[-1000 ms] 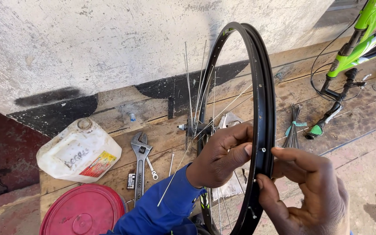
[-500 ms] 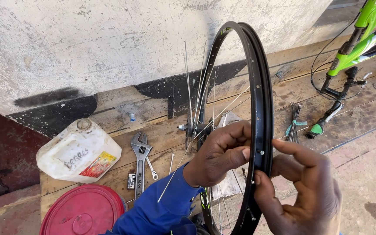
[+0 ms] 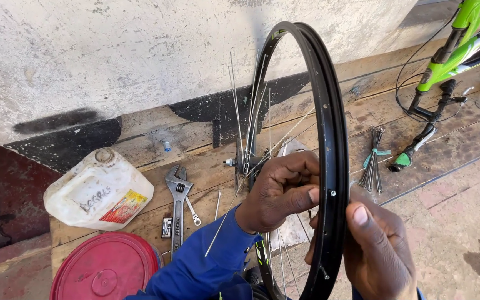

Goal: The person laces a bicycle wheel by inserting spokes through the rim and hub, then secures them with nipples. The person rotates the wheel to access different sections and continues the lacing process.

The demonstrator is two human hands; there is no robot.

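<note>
Rim (image 3: 329,111) of a black bicycle wheel, upright above the wooden floor (image 3: 206,166), mid spoke-lacing by appearance: left hand (image 3: 281,191) pinches a spoke inside it, right hand (image 3: 376,250) grips its outer edge; seating that spoke's nipple seemingly demands fine fingertip alignment.

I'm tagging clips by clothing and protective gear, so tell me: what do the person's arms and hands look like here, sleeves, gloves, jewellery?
Both hands are bare: no gloves, rings or watch show. The left hand comes out of a long bright blue sleeve that reaches the wrist and wrinkles along the forearm. The right hand shows only a sliver of the same blue at its wrist, by the frame's bottom edge.
</note>
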